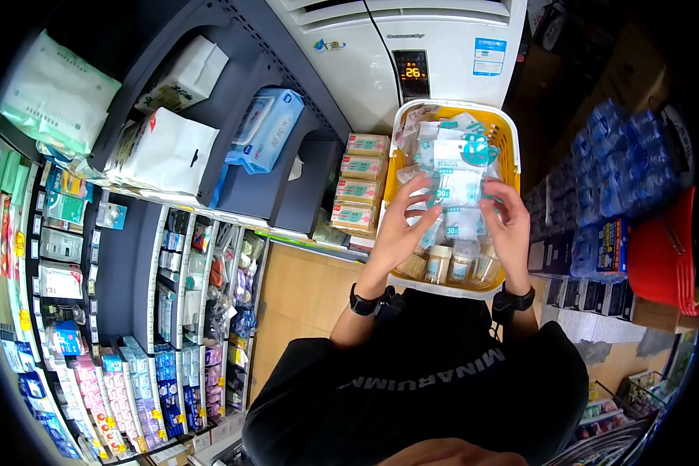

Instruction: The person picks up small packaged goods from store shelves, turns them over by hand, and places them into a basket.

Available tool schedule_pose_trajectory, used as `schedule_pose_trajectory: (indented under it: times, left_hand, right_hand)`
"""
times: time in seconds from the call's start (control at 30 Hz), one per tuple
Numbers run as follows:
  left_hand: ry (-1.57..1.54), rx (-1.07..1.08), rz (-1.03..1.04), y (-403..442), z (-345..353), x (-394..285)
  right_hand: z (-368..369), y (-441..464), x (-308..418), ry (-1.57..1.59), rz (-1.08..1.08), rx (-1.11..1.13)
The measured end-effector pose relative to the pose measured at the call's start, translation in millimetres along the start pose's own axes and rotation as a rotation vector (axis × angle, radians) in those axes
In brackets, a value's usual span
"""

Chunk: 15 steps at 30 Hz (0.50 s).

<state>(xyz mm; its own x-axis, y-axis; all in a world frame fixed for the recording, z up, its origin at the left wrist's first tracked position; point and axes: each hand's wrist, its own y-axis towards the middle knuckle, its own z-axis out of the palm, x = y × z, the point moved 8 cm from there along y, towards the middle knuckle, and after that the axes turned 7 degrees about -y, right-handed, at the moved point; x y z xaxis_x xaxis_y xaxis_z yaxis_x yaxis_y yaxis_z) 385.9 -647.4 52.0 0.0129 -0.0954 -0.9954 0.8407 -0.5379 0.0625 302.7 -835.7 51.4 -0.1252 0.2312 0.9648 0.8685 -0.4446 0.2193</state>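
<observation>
A yellow basket with a white rim [512, 132] stands in front of me, filled with small white and teal packets [462, 151]. Near its close edge stand several clear round containers [438, 264] with light contents. My left hand [405, 225] is over the left side of the basket, fingers curved and apart, at the edge of a packet marked 30 [460, 186]. On the right side of that packet is my right hand [506, 221], its fingers bent around the packet's edge. The packet lies between both hands.
A white appliance [357, 54] with a lit display stands behind the basket. Stacked boxes [359, 193] and grey shelves [311, 167] with packages, including blue wipes [268, 128], are at left. Blue bottle packs [625, 159] and red baskets [660, 256] are at right.
</observation>
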Motion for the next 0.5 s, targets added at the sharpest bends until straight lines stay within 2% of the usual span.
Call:
schedule_pose_trajectory:
  times: [0.13, 0.5]
  left_hand:
    - [0.049, -0.042, 0.023, 2, -2, 9]
    - [0.055, -0.04, 0.005, -1, -3, 13]
  right_hand:
    - [-10, 0, 10, -0.249, -0.08, -0.057]
    - [-8, -6, 18, -0.259, -0.094, -0.054]
